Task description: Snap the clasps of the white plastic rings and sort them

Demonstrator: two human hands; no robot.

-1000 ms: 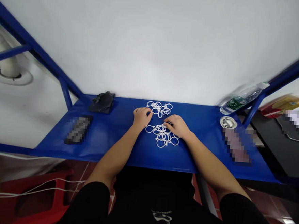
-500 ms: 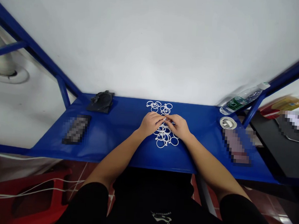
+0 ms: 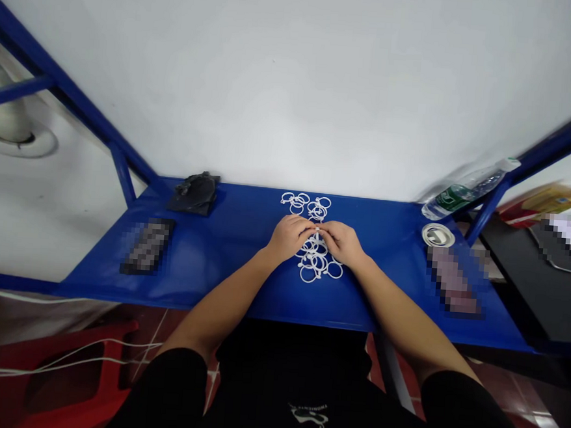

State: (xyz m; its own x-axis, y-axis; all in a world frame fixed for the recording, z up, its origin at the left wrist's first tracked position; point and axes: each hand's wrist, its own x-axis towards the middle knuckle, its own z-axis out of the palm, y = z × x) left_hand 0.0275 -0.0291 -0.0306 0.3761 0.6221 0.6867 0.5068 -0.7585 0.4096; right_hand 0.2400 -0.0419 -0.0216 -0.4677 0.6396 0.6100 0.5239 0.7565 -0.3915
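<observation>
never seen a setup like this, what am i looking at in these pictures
There is no machine here, just one person's bare hands. Every picture comes from a single camera worn on the head, looking forward and down. The left hand and right hand meet, pinching a small white piece, mostly hidden by fingers. A pile of white rings lies on the blue table nearer the person, with a second group beyond. A black bag sits at left; a bottle leans at right.
</observation>
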